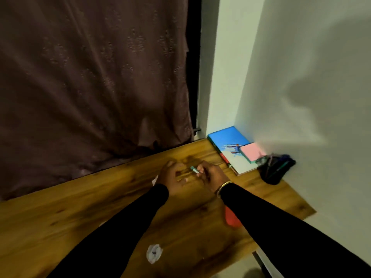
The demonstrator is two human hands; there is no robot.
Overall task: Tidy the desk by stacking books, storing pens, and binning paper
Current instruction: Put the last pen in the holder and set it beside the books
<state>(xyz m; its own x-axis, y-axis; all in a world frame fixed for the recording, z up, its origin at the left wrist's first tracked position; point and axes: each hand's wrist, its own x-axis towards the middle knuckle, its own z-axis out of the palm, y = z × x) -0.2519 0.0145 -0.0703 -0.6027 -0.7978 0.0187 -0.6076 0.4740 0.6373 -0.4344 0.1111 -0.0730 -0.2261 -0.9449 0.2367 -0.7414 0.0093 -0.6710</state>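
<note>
My right hand (212, 174) pinches a pen (194, 169) with a teal end over the wooden desk (80, 207). My left hand (172, 175) hovers just left of it with fingers apart, holding nothing. A blue book (230, 141) lies in the far right corner with a smaller pink book (252, 151) stacked on it. A dark pen holder (276, 169) with several pens stands beside the books against the wall. A crumpled paper ball (154, 252) lies near the desk's front edge; another scrap of white paper (154, 180) peeks out beside my left wrist.
A brown curtain (90, 77) hangs behind the desk. White walls (311, 77) close the right side. A red object (231, 217) lies partly under my right forearm. The desk's right edge drops off near the wall.
</note>
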